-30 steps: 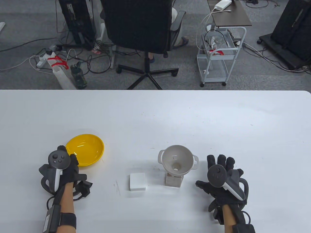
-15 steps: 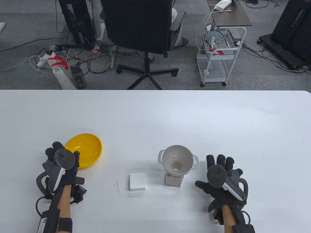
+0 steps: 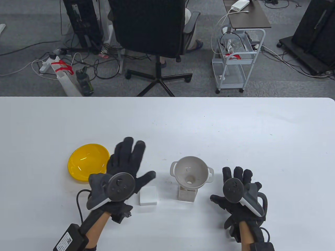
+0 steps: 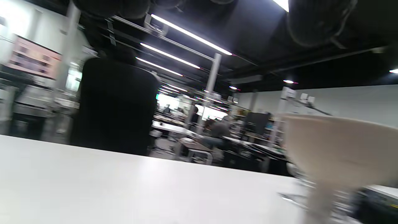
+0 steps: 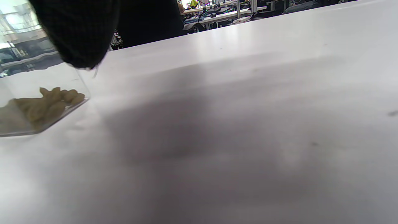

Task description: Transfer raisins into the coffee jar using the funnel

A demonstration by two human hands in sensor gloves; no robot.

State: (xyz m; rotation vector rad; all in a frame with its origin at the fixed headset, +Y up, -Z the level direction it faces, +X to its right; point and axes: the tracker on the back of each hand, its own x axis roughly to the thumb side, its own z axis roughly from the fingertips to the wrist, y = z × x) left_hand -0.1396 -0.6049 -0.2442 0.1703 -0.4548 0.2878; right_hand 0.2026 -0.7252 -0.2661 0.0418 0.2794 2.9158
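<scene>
A beige funnel (image 3: 191,175) sits in the mouth of a small clear square jar (image 3: 187,194) on the white table. The right wrist view shows pale raisins (image 5: 46,105) lying in the jar (image 5: 18,124). The yellow bowl (image 3: 87,162) stands to the left and looks empty. My left hand (image 3: 136,163) hovers open with spread fingers between the bowl and the funnel, holding nothing. The funnel fills the right of the left wrist view (image 4: 339,149). My right hand (image 3: 225,184) rests open and flat on the table, right of the jar, not touching it.
A white square lid (image 3: 148,196) lies on the table left of the jar, partly under my left thumb. The table's far edge (image 3: 167,97) runs across the view, with an office chair (image 3: 151,28) and a cart behind it.
My left hand has left the yellow bowl's near edge and swung right, fingers spread, to hover beside the funnel. The bowl shifted slightly left. The right hand has not moved.
</scene>
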